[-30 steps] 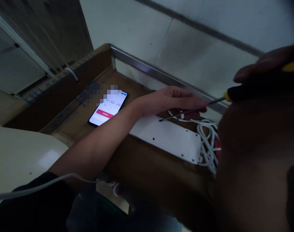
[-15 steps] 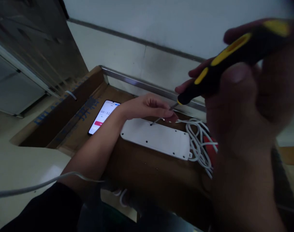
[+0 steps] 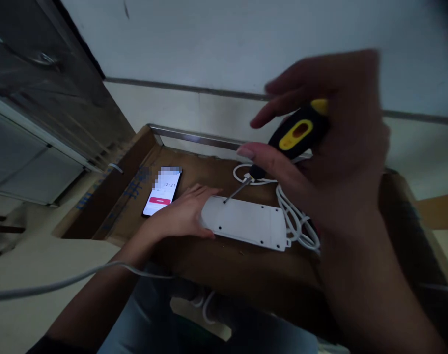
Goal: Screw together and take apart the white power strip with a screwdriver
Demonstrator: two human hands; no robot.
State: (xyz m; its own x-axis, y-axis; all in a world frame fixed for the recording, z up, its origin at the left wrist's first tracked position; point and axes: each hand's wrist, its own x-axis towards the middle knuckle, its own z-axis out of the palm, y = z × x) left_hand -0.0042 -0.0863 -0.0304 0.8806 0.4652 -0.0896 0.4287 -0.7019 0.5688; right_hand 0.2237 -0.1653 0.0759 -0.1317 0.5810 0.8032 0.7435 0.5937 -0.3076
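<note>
A white power strip lies with its back and dark screw holes facing up on a brown cardboard surface. My left hand clasps its left end, thumb along the near edge and fingers along the far one. In my right hand is a black and yellow screwdriver, its handle end against the palm, thumb beside the handle and some fingers lifted off. Its shaft slants down to the left, with the tip at a hole near the strip's far edge. Whether a screw sits in that hole is hidden.
A white cable lies coiled at the strip's right end. To the left is a lit phone. Cardboard walls and a metal rail border the surface. Another pale cable crosses the lower left foreground.
My left hand has left the screwdriver shaft and now grips the strip's left end. My right hand has shifted left, its fingers loosened on the handle. The tip stays at the same hole.
</note>
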